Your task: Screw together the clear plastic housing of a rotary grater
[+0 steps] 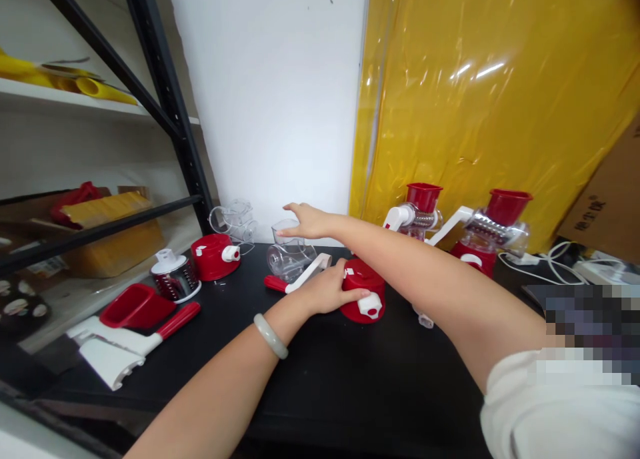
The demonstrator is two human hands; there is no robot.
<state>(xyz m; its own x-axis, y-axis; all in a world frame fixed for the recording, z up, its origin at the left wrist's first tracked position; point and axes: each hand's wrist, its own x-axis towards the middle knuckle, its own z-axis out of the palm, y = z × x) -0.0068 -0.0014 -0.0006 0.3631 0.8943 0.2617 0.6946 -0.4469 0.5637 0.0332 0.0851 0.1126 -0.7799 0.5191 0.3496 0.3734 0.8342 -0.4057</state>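
My left hand (pixel 333 292), with a pale bangle on the wrist, grips a round red grater base (pixel 361 272). Its thumb lies by the base's white knob (pixel 371 305). Crossing above it, my right arm stretches left, and my right hand (pixel 311 221) is open, fingers apart, at the top of a clear plastic grater housing (pixel 290 262). Whether the fingertips touch the rim I cannot tell. In front of that housing lies a white crank with a red handle (pixel 276 283).
Further left are another red base (pixel 214 257), a clear housing (pixel 241 220), a metal grater drum (pixel 175 277), a red hopper (pixel 137 304) and white parts (pixel 107 352). Two assembled graters (pixel 424 209) stand right, near white cables (pixel 555 259). A black shelf frame (pixel 165 92) rises at left.
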